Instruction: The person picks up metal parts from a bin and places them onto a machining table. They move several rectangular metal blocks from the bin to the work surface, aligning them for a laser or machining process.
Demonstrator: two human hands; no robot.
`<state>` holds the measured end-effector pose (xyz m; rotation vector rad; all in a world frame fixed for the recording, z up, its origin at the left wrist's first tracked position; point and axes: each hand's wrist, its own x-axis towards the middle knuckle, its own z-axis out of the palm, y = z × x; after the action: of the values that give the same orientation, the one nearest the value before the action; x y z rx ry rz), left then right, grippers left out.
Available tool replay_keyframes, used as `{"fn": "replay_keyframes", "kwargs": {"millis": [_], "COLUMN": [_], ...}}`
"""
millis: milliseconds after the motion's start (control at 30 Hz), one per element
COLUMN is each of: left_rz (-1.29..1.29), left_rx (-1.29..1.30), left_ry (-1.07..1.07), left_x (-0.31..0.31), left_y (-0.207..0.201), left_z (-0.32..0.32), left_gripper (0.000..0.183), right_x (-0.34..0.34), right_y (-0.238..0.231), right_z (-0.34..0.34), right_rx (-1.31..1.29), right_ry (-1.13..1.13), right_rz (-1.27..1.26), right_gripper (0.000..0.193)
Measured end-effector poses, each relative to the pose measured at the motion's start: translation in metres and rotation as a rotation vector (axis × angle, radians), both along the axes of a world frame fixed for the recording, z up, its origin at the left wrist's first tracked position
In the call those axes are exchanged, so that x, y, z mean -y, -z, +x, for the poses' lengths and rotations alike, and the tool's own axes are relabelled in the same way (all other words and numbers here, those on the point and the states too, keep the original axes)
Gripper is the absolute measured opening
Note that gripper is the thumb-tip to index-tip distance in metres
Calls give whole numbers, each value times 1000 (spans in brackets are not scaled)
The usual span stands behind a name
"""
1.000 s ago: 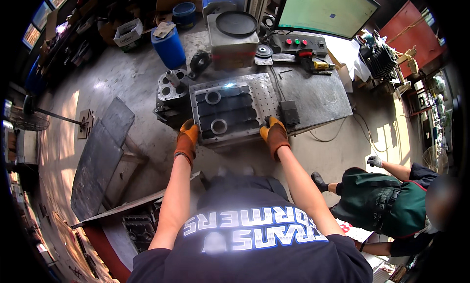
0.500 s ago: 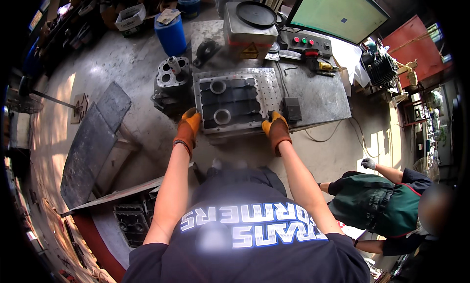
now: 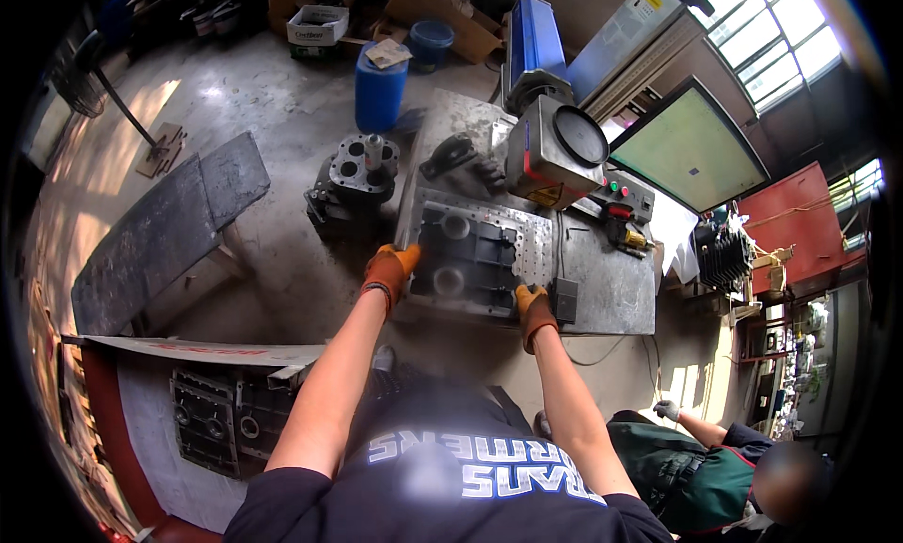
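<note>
A rectangular dark metal casting [image 3: 480, 256] with a pale flange and two round openings lies on a perforated metal plate [image 3: 536, 237] on the bench. My left hand [image 3: 392, 268], in an orange work glove, is closed on the casting's left edge, fingertips over the rim. At its near right corner my right hand [image 3: 533, 308], gloved alike, is closed with the fingertips on the edge. Both thumbs and the casting's underside are hard to make out. The casting looks slightly blurred.
A metal housing with several bores [image 3: 357, 172] stands left of the bench, near a blue drum [image 3: 380, 96]. Behind the casting are a marking-machine head [image 3: 555, 153], a monitor [image 3: 691, 148] and a small black box [image 3: 564, 300]. Similar castings [image 3: 207, 421] lie lower left. A co-worker [image 3: 677, 468] is at right.
My view has turned, so the bench sits lower in the picture. My left hand is farther up the casting's left edge. Both hands stay at the casting.
</note>
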<state>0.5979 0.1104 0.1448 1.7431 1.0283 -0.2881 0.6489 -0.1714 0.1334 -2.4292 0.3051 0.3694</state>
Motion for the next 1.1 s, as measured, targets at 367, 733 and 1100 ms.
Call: {"fn": "replay_keyframes", "kwargs": {"millis": [367,733,1100], "left_rz": [-129,-213,296], "left_rx": [416,406,340], "left_ry": [-219,397,973], "left_x": [45,301,407], "left_y": [-1,-8,33], "left_z": [5,133,161], "left_gripper": [46,32,34], "right_x": [22,288,427], "right_y": [-36,14,53], "right_z": [-18,-6,15], "right_rx": [26,318,108], "right_ry": [186,605,137], "right_rz": [506,280,-508], "right_gripper": [21,21,16]}}
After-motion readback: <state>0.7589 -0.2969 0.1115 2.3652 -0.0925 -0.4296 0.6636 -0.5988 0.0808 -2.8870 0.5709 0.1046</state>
